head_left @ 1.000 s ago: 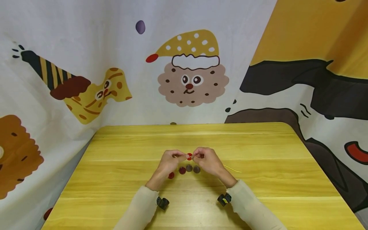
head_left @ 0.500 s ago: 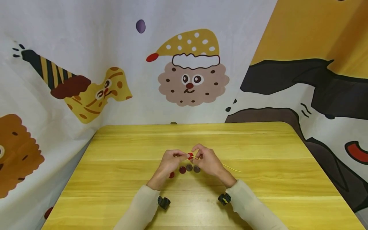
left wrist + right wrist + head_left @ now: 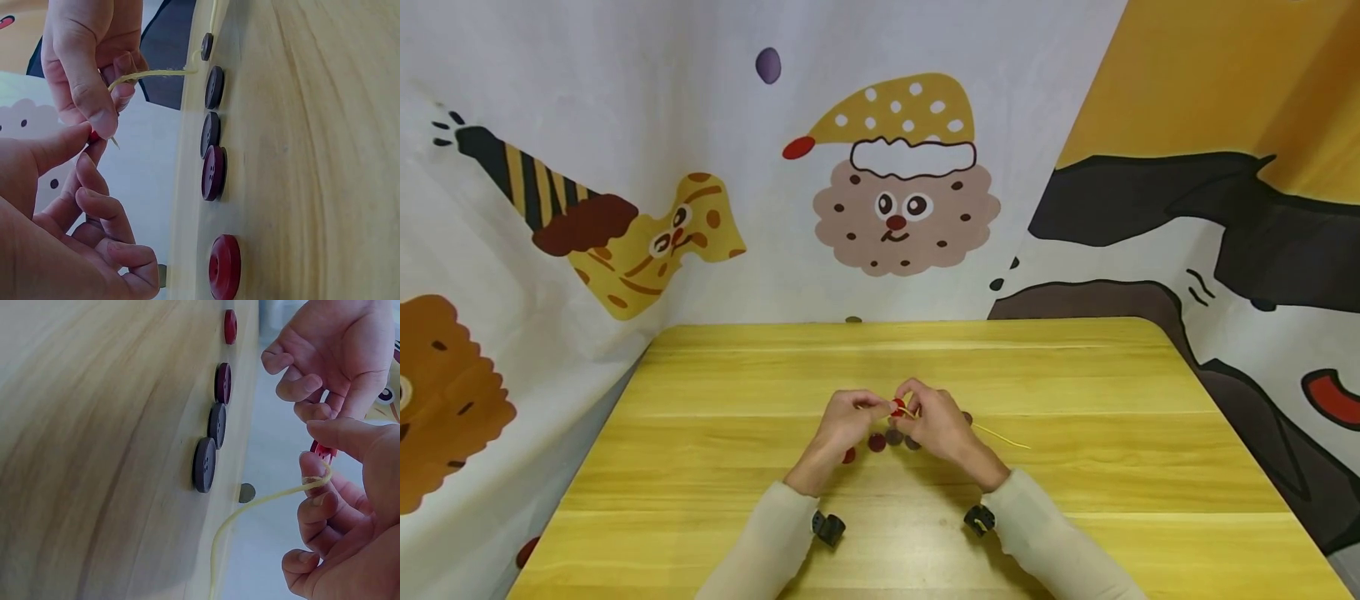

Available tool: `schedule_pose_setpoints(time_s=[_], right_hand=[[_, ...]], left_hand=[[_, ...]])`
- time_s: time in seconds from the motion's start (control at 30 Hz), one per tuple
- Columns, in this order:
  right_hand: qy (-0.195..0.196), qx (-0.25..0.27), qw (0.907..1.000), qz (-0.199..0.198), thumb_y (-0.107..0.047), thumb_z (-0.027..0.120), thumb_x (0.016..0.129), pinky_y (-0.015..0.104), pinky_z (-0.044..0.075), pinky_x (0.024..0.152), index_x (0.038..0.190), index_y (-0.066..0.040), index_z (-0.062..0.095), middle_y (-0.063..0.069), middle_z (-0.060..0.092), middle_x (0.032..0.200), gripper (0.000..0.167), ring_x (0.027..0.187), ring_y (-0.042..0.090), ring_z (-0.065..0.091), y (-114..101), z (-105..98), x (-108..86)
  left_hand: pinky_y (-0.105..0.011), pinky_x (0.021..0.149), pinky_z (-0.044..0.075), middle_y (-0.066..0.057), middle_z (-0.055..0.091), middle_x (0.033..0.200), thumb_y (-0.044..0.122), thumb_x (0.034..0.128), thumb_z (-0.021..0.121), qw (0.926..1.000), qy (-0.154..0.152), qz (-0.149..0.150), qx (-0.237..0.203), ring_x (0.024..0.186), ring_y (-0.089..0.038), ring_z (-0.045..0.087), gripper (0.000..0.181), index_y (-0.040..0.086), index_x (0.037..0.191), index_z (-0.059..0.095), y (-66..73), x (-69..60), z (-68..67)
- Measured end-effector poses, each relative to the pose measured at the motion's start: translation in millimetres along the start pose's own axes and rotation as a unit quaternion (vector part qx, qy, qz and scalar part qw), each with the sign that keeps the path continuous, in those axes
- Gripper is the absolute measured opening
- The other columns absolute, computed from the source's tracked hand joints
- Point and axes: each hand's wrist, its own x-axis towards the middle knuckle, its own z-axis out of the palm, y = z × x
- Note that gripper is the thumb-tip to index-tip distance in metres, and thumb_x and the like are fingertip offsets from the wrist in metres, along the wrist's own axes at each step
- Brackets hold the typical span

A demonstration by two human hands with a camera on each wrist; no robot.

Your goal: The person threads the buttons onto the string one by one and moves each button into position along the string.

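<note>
Held above the table is a red button (image 3: 323, 452), largely covered by fingertips. My left hand (image 3: 842, 418) pinches one side of it between thumb and forefinger, other fingers loosely curled. On its other side, the thumb and forefinger of my right hand (image 3: 942, 421) close on the button. A yellow cord (image 3: 250, 503) runs from the button across the right fingers and down to the table. A short cord tip shows below the right thumb in the left wrist view. The cord also reaches a dark button (image 3: 207, 47) on the table beyond the right hand.
Below the hands, a red button (image 3: 225, 267), a maroon button (image 3: 214, 173) and two dark grey-brown ones, one of them a dark button (image 3: 214, 87), lie in a row on the wooden table (image 3: 715, 500). A printed curtain (image 3: 715, 100) hangs behind the table.
My right fingers parted from the button, baring the cord, then came left and closed on it. A dark button on the table now shows right of that hand. My left hand kept its pinch.
</note>
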Motion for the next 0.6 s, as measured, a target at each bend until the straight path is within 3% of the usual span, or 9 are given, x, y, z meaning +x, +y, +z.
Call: schedule_pose_setpoints(time_s=[0.23,0.4,0.5,0.6], right_hand=[[0.004,0.009,0.9999,-0.010,-0.009,0.079,0.084,0.022,0.039,0.043,0.103,-0.010,0.062,-0.001,0.062,0.074,0.026,0.052,0.007,0.050,0.7,0.1,-0.4],[0.008,0.029,0.9994,-0.018,-0.010,0.078,0.084,0.022,0.039,0.043,0.104,-0.010,0.063,0.000,0.064,0.075,0.025,0.053,0.007,0.050,4.1,-0.1,-1.4],[0.007,0.049,0.9985,-0.023,-0.010,0.077,0.086,0.022,0.041,0.044,0.106,-0.010,0.063,0.001,0.066,0.078,0.025,0.055,0.008,0.052,5.9,-0.9,-1.6],[0.004,0.063,0.9975,-0.030,-0.009,0.076,0.087,0.023,0.043,0.046,0.108,-0.009,0.063,0.002,0.069,0.081,0.024,0.058,0.009,0.054,7.2,-1.4,-1.7]], left_hand=[[-0.029,0.060,0.037,-0.004,0.067,0.091,0.028,0.0904,0.073,1.0000,-0.003,-0.004,0.002,0.072,-0.017,0.047,0.018,0.011,0.092,0.078,1.3,-1.5,-1.8],[-0.026,0.054,0.035,-0.005,0.064,0.092,0.030,0.0933,0.069,0.9998,-0.014,-0.010,-0.010,0.061,-0.013,0.043,0.020,0.011,0.095,0.077,0.5,-3.1,-5.6],[-0.029,0.064,0.042,-0.005,0.065,0.100,0.034,0.0952,0.066,0.9998,-0.017,-0.007,-0.012,0.072,-0.013,0.051,0.025,0.012,0.102,0.076,-1.8,-1.9,-6.6],[-0.042,0.084,0.046,-0.005,0.065,0.109,0.037,0.0957,0.065,0.9997,-0.021,0.001,-0.014,0.099,-0.020,0.057,0.030,0.013,0.110,0.074,-3.9,-1.0,-6.3]])
